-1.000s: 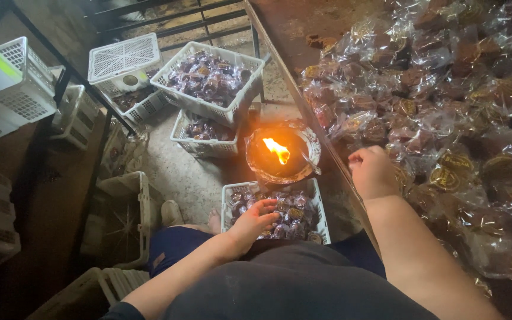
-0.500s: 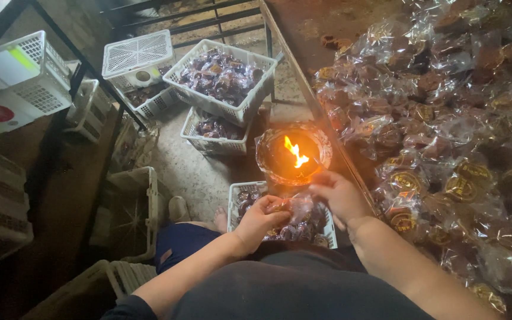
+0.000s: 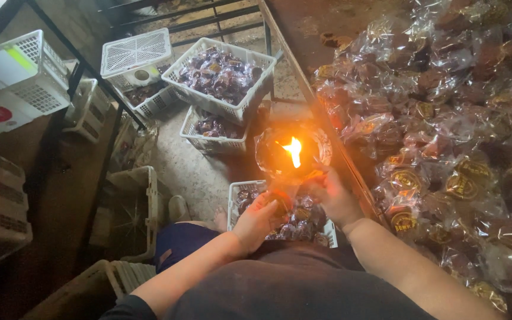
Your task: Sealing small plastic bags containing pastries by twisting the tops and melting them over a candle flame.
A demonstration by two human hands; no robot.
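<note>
Both hands met just below the flame, beside the tabletop's left edge. The left hand and right hand apparently pinched one wrapped sweet, grips closed on it, above a white basket.

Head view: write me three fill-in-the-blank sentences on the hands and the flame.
Both the left hand and the right hand hold one small clear-wrapped brown sweet just below the orange ____.
Under the hands sits a white plastic ____ of wrapped sweets.
The table on the right carries a pile of clear ____ packets.

Missing: flame; basket; plastic
</note>
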